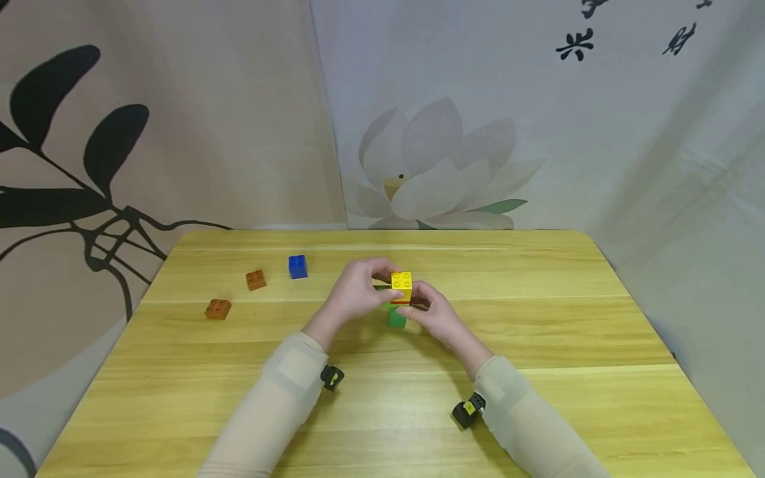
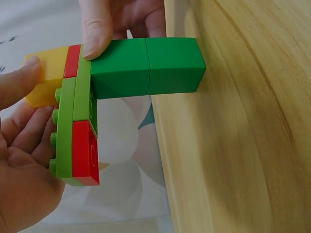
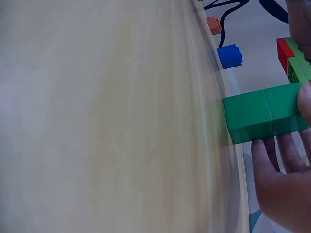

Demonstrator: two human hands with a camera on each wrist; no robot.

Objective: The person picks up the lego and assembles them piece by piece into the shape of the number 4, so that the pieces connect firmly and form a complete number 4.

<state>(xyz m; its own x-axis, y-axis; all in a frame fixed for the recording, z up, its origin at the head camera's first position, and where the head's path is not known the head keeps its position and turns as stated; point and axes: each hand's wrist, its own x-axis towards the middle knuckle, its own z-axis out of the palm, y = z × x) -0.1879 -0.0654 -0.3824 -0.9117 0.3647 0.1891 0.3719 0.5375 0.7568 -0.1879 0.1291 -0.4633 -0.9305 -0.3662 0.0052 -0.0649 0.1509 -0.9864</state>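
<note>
both the left hand (image 1: 354,295) and right hand (image 1: 435,313) pinch the light, rigid plastic brick tower of green, red and yellow blocks (image 1: 400,292) standing mid-table, probably best gripped by its flat sides.

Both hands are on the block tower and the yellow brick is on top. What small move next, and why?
Probably press the yellow brick straight down while steadying the green column. The left hand touches the yellow brick's side and the right hand pinches the stack, whose green base stands on the table. Whether the brick is fully seated cannot be told, so a gentle press seems safest.
</note>
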